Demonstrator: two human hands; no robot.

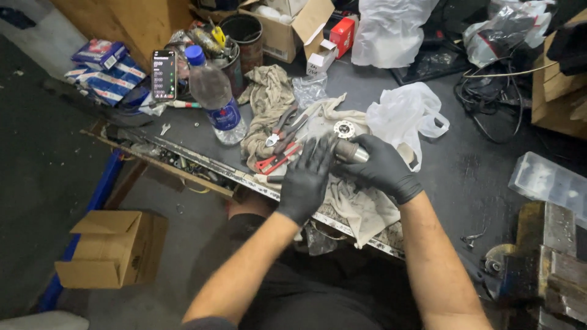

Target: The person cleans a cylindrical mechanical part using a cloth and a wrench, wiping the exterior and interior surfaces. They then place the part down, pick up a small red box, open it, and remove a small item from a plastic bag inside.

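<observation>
Both hands wear black gloves and meet above the near edge of the workbench. The right hand is wrapped around a short metal cylinder, whose bright end points toward the left hand; that hand's fingers lie spread and flat against the cylinder's end. Beneath them one pale rag hangs over the bench edge. Just beyond the hands lie one round flanged metal part, one red-handled pliers, and a second rag. One white plastic bag sits right of the flange. Toward the left corner stand one clear water bottle with a blue cap and one phone with a lit screen. One vise occupies the near right corner. On the dark floor at left lies one cardboard box.
</observation>
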